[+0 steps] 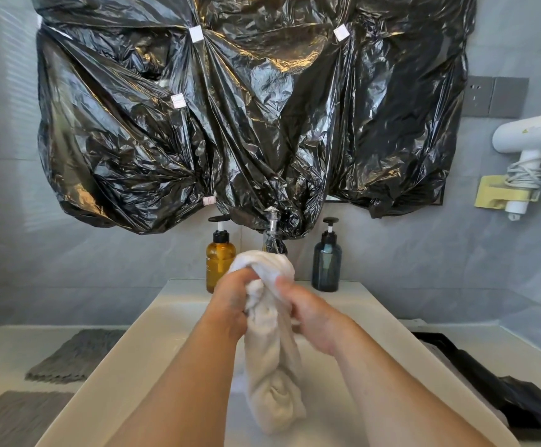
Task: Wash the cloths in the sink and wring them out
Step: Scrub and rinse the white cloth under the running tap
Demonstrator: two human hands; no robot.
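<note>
The white cloth (272, 366) is held above the middle of the sink (117, 366), its long side hung straight down, and its top is squeezed tight in the grip of the left hand (230, 298) and right hand (311, 314), side by side.

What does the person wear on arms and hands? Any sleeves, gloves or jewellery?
Nothing shows: the left hand and right hand are bare, without gloves, rings or watch; the left forearm and right forearm are uncovered, no sleeve in view.

White cloth (270, 343), twisted, hanging upright over white sink (140, 346)
</note>
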